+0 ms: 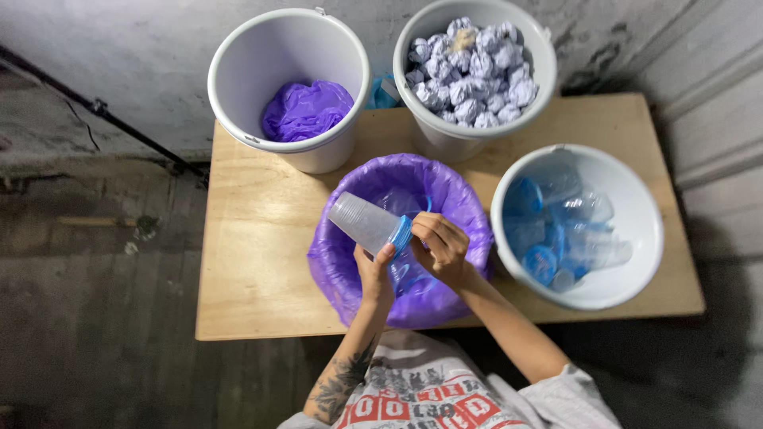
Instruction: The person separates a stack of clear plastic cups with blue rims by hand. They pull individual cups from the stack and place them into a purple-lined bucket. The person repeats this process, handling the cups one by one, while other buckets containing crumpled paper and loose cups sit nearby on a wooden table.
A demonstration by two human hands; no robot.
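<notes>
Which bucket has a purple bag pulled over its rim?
The middle bucket under the hands. The three other buckets show bare white rims; the back-left bucket only holds a crumpled purple bag inside.

Tattooed left forearm; pale printed shirt (red, grey graphics).

- A small wooden table with a pale, bare top is placed against the wall.
- The wall behind it is rough grey plaster, stained and cracked.
- A thin dark pipe is fixed slantwise across the wall at the left.
- The floor is dark, worn concrete.
- At the right, grey panelling is seen.
</notes>
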